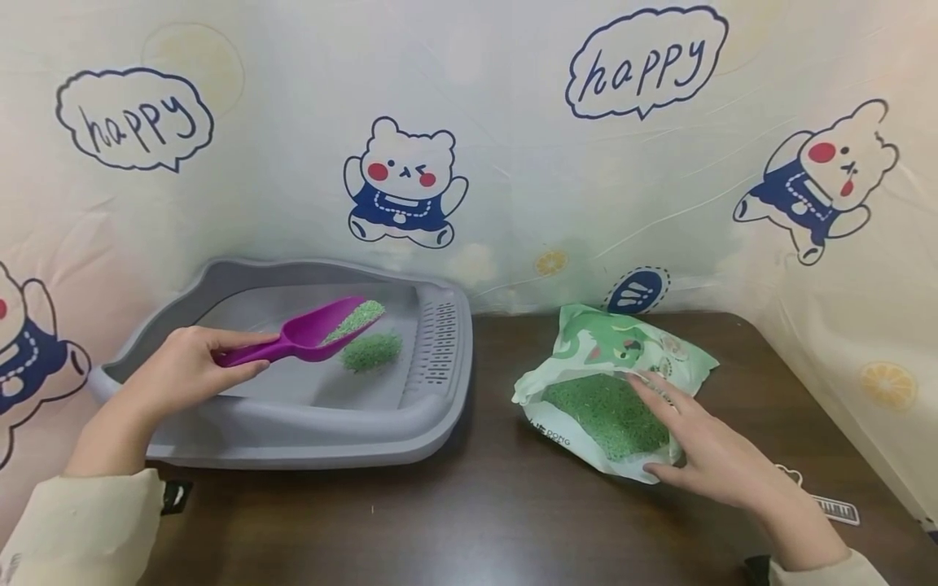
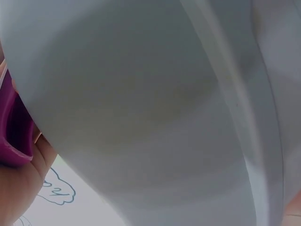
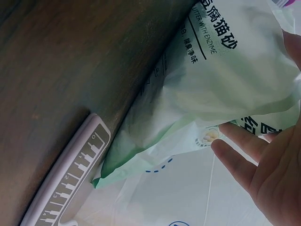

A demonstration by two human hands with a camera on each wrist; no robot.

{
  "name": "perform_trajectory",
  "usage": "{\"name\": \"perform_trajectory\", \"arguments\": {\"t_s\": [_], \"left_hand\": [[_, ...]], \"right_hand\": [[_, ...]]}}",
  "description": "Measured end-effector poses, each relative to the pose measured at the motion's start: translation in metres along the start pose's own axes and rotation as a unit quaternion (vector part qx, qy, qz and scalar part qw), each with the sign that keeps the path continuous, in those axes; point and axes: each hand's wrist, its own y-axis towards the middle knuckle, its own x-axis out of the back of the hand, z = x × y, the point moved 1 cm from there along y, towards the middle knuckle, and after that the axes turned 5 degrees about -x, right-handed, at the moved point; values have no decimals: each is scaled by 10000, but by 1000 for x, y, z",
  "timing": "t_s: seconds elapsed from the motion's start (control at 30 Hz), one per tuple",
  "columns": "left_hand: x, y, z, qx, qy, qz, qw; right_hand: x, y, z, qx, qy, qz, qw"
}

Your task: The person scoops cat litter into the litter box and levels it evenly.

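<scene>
Over the grey litter box (image 1: 293,435) my left hand (image 1: 179,366) grips the handle of a purple scoop (image 1: 315,330), which carries green cat litter pellets (image 1: 359,320). A small heap of the same litter (image 1: 372,352) lies on the box floor beneath it. In the left wrist view the hand and part of the scoop (image 2: 16,127) show at the left edge. On the right, my right hand (image 1: 714,452) rests its spread fingers at the edge of the opened litter bag (image 1: 579,350). Green litter fills the bag's wide mouth. The right wrist view shows the fingers (image 3: 240,160) against the bag's side.
Both containers stand on a dark brown table (image 1: 469,521). A small piano-key tag (image 1: 835,510) lies by my right wrist, partly hidden by the arm. Behind the table hangs a pale curtain (image 1: 498,163) printed with cartoon bears.
</scene>
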Motion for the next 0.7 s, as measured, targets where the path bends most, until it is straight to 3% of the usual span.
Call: {"name": "perform_trajectory", "arguments": {"t_s": [0.47, 0.7], "left_hand": [[-5, 8, 8, -37, 2, 552, 9985], [-7, 13, 7, -391, 164, 558, 9975]], "right_hand": [[0, 0, 0, 37, -41, -33, 10000], [0, 1, 0, 64, -58, -63, 9999]]}}
